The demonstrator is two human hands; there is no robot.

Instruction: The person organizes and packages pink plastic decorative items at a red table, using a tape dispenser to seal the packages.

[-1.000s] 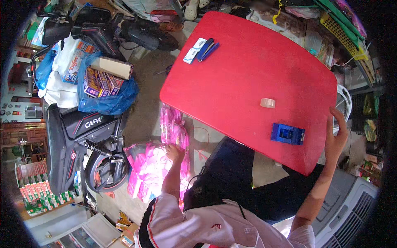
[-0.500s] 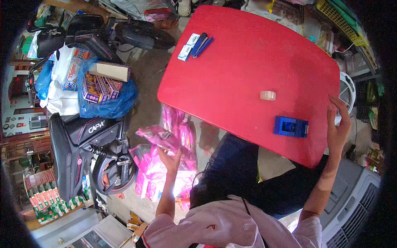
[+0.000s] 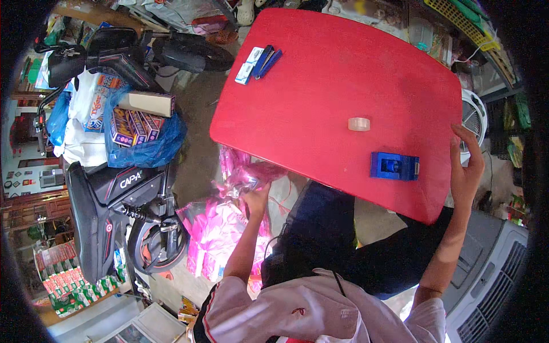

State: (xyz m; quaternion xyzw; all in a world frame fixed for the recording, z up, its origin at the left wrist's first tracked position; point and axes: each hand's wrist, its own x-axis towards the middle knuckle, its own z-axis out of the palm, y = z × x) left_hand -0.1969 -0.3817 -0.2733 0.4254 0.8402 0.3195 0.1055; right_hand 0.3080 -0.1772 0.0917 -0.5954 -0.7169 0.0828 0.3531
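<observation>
- Left hand (image 3: 255, 200) is closed around the near side of a pink packet (image 3: 250, 177), above the pink pile (image 3: 219, 240) left of the legs (image 3: 321, 220)
- Right hand (image 3: 468, 166) is loosely curled, nothing visible in it, by the right edge of the red table (image 3: 309, 103); contact I cannot tell
- Handling one packet seems the step in hand; any move tableward calls for clearing the near edge

The left hand (image 3: 256, 199) holds a pink packet (image 3: 253, 176), apparently plastic-wrapped, near the red table (image 3: 309, 103).
</observation>
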